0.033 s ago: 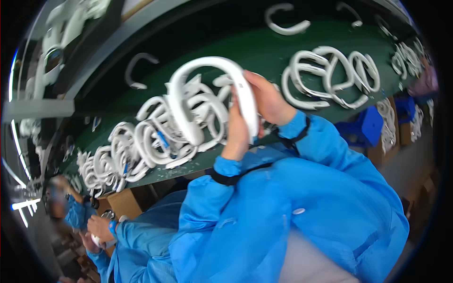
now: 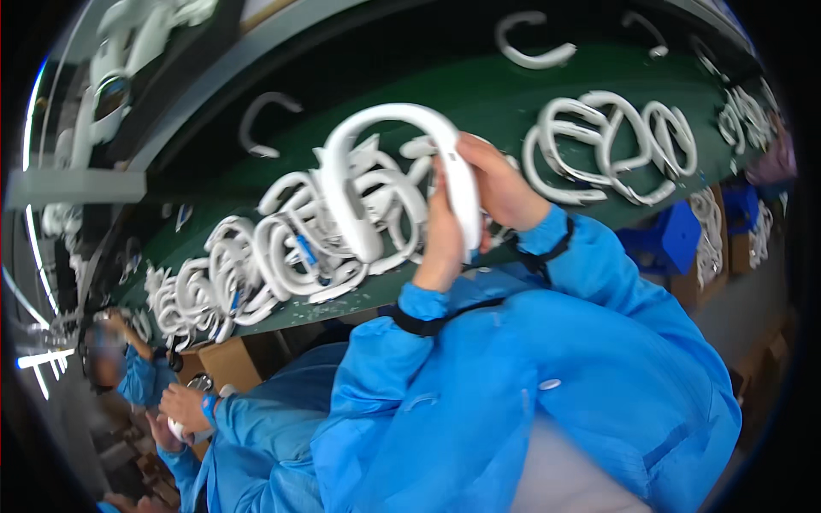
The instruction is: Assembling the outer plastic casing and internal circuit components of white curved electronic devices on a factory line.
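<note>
A white, thick U-shaped neckband (image 2: 395,113), like a neck fan, is held up above the near edge of the bench with its curve away from me. My left hand (image 2: 442,244) is closed round its right arm from the inner side. On the outer side of that same arm, my right hand (image 2: 503,190) grips with bent fingers; some fingertips are hidden. The left arm of the band hangs free in front of a pile of similar white curved parts (image 2: 295,252). A small blue piece (image 2: 305,250) shows among them.
On the green bench (image 2: 479,81), more white bands (image 2: 629,141) lie to the right and single curved pieces (image 2: 539,60) at the back. Blue bins (image 2: 671,239) stand below at right. At lower left, a co-worker's hands (image 2: 184,409) hold a white part near a cardboard box (image 2: 231,363).
The whole view has shifted slightly, so the bench and hands sit a little further right in the picture. Both hands keep the same hold on the neckband.
</note>
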The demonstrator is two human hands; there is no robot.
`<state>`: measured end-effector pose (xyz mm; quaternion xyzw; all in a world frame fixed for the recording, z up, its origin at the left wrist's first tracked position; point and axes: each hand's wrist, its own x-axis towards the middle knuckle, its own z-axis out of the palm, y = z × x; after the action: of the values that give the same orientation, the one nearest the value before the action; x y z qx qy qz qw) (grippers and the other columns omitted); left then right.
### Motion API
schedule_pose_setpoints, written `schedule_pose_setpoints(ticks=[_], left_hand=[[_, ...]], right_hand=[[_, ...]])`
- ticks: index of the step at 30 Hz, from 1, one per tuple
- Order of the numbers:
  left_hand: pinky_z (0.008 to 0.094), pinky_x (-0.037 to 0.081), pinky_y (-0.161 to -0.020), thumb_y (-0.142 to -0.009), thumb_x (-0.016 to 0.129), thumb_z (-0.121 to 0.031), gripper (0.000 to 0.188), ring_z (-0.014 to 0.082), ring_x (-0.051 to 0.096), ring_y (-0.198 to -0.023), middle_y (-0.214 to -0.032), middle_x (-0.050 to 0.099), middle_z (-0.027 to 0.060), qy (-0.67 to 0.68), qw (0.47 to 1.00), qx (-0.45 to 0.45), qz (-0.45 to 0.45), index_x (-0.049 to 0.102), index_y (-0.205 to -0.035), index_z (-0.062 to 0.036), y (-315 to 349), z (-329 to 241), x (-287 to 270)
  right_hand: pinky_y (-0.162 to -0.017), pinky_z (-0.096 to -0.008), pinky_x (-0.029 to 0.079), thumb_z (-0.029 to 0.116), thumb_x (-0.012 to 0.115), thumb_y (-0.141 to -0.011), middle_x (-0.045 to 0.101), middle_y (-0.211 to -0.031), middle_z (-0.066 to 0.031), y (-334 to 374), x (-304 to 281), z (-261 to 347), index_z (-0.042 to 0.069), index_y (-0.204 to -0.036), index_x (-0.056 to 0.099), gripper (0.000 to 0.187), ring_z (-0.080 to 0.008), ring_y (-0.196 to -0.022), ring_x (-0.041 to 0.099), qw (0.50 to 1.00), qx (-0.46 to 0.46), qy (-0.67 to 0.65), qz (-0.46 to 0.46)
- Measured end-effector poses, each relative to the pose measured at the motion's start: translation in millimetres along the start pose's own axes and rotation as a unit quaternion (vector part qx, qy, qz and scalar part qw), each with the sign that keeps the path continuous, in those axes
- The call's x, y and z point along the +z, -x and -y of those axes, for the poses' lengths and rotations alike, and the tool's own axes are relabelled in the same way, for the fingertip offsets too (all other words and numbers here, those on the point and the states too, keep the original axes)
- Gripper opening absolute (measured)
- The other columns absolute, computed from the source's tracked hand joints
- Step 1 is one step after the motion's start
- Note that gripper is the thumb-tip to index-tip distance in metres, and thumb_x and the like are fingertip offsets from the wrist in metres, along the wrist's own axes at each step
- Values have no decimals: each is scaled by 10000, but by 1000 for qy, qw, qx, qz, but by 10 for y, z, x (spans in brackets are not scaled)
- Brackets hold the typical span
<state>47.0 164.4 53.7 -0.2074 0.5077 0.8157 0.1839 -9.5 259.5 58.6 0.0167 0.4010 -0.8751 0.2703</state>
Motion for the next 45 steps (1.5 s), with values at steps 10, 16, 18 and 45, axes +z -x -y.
schedule_pose_setpoints(ticks=[10,16,18,45], left_hand=[[388,414,-781,-937,303,-253,321,319,532,-901,-948,524,222,-152,976,139,-73,427,-1016,32,-41,-205,-232],[252,440,-592,-944,394,-294,297,144,609,-727,-888,593,75,-110,923,335,-151,525,-968,-29,-215,-492,-1123],[252,444,-546,-898,416,-216,239,178,617,-623,-786,605,85,-48,913,309,-262,531,-891,-7,-93,-799,-1463],[306,434,-572,-806,524,-90,209,160,528,-605,-731,587,119,-215,773,308,-512,521,-941,70,274,-398,-2641]], right_hand=[[-644,-221,446,149,556,-807,529,-825,-60,-95,332,-246,-19,-1167,436,415,-103,-717,525,971,-201,97,-82],[-548,-274,447,256,639,-804,513,-775,-69,-1173,517,160,-3,-1085,454,425,-143,-611,521,865,-343,318,-179],[-599,-332,476,238,657,-791,541,-815,-98,-1735,323,277,3,-1084,454,427,-198,-667,560,747,-390,505,-185],[-724,-290,457,79,590,-837,572,-925,-79,-1298,416,-564,30,-957,577,130,-174,-837,565,808,-170,561,57]])
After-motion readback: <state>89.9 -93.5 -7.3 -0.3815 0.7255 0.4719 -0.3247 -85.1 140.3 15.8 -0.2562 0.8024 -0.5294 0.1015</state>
